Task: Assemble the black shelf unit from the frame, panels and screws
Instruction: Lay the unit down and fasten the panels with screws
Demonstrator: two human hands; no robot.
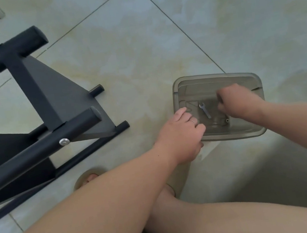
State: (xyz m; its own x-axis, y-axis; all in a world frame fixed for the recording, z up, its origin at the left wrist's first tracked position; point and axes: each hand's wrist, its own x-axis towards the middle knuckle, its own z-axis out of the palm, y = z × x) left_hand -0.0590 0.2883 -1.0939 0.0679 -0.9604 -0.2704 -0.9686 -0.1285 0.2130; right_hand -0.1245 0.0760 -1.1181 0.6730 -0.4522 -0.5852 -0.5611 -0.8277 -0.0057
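- Fetching hardware: my left hand (179, 134) grips the rim of the clear box (212, 76); my right hand (236, 101) is curled inside, on what I cannot tell.
- Wrench (205, 110) lies in the box; shelf frame (28, 79) lies apart, leftward.
- Next, I judge: a clean lift-out.

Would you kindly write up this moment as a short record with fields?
Setting: tiled floor
Shelf frame: black, lying at the left, one silver screw head in a tube
Container: translucent grey, on the floor right of the frame
Wrench: small, lying inside the container
Left hand: grips the container's near left corner
Right hand: inside the container, fingers curled; contents hidden
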